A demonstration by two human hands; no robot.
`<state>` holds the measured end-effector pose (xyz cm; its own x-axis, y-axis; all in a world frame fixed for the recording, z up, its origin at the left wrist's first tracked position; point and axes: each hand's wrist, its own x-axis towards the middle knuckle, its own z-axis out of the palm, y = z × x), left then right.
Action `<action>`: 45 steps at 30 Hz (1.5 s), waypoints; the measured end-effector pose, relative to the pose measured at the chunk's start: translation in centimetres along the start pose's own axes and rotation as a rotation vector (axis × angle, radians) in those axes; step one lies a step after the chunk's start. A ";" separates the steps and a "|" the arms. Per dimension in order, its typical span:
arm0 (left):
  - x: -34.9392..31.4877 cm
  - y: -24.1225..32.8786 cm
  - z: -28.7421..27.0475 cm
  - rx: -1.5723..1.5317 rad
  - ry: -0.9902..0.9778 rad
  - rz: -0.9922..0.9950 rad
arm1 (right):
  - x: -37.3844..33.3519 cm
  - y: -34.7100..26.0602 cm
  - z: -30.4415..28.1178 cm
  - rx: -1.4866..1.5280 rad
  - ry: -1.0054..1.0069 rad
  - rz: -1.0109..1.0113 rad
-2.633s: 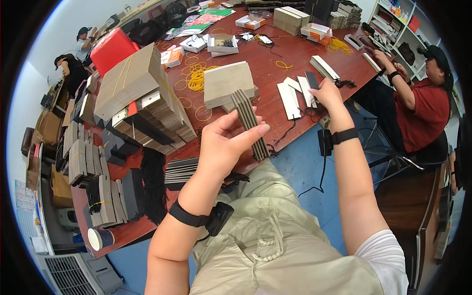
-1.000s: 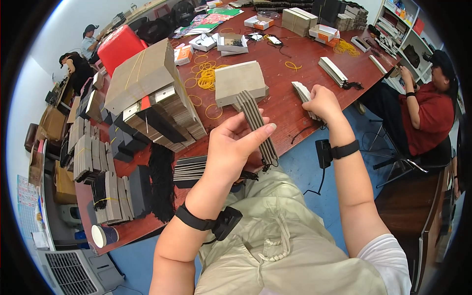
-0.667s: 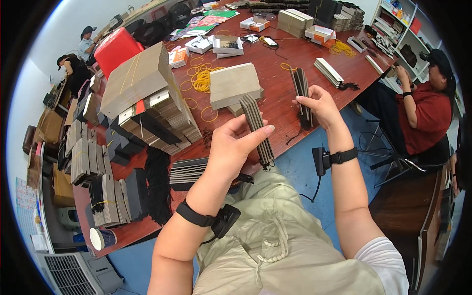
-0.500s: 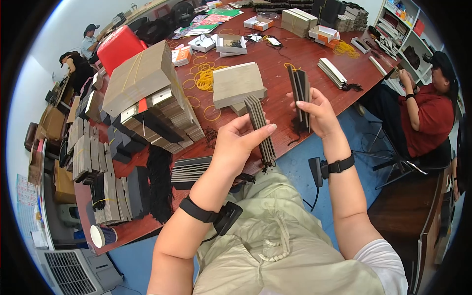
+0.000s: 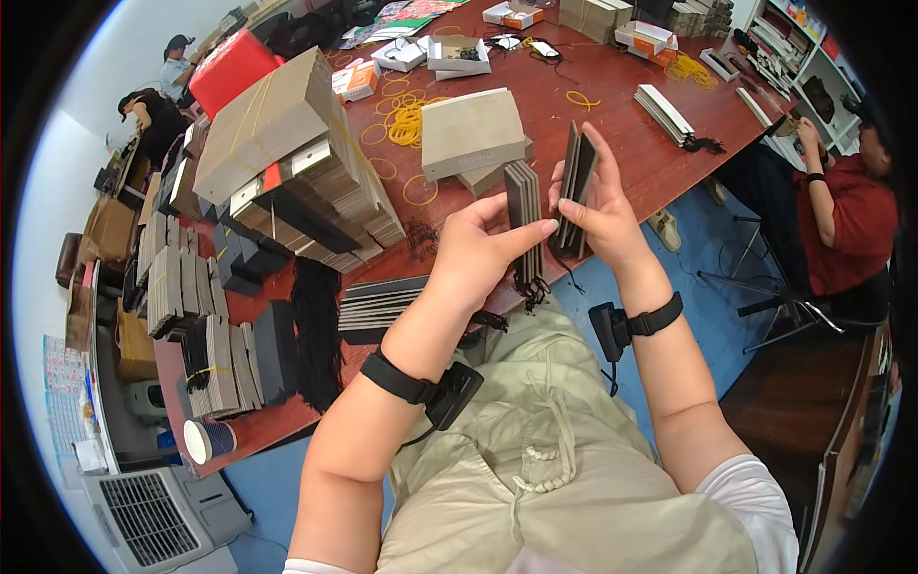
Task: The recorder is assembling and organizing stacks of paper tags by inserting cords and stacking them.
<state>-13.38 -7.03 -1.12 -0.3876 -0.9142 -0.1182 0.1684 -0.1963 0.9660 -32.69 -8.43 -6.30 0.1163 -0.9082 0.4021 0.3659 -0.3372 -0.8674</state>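
My left hand [image 5: 483, 244] is closed round a small stack of grey hang tags [image 5: 525, 210], thumb on the near side. Black cords dangle from the stack's lower end. Close beside it, my right hand [image 5: 609, 225] grips a second upright stack of dark-faced hang tags [image 5: 576, 177] between thumb and fingers, with a black cord hanging below. Both stacks are above the table's front edge, over my lap, their sides nearly touching. Another bundle of tags [image 5: 378, 311] lies on the table by my left forearm, next to a heap of black cords [image 5: 314, 335].
A tall pile of banded grey board [image 5: 277, 124] stands left of centre. Yellow rubber bands [image 5: 408, 120] and a grey board block [image 5: 473, 134] lie behind my hands. A paper cup [image 5: 208, 440] sits at the near left corner. A person in red [image 5: 851, 206] sits at right.
The two stacks have come closer together, the left one moving right and the right one tilting upright beside it. My right fingers have stretched up along the stack's back. The view has shifted slightly.
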 end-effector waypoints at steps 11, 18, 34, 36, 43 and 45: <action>0.1 -0.6 -0.5 -0.007 -0.056 0.081 | 0.0 -1.0 2.4 -0.136 -0.049 -0.032; -0.3 -0.3 -0.7 -0.002 -0.017 0.033 | 0.2 0.6 2.1 -0.268 -0.029 -0.165; -0.5 -0.8 -0.4 0.144 -0.021 0.007 | 0.5 -0.3 1.6 0.046 -0.091 -0.127; -0.7 -0.7 -0.4 0.142 -0.011 -0.017 | 0.6 -0.1 1.4 -0.017 -0.097 -0.176; -0.3 -1.1 -0.2 0.176 -0.094 -0.026 | 1.0 1.5 0.6 0.154 -0.170 -0.227; -0.2 -1.4 -0.3 0.134 -0.105 0.036 | 1.0 1.2 1.1 0.113 -0.161 -0.183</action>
<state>-13.24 -6.72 -2.50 -0.4770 -0.8765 -0.0656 0.0640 -0.1091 0.9920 -31.15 -9.45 -6.60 0.1809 -0.7802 0.5988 0.4942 -0.4543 -0.7412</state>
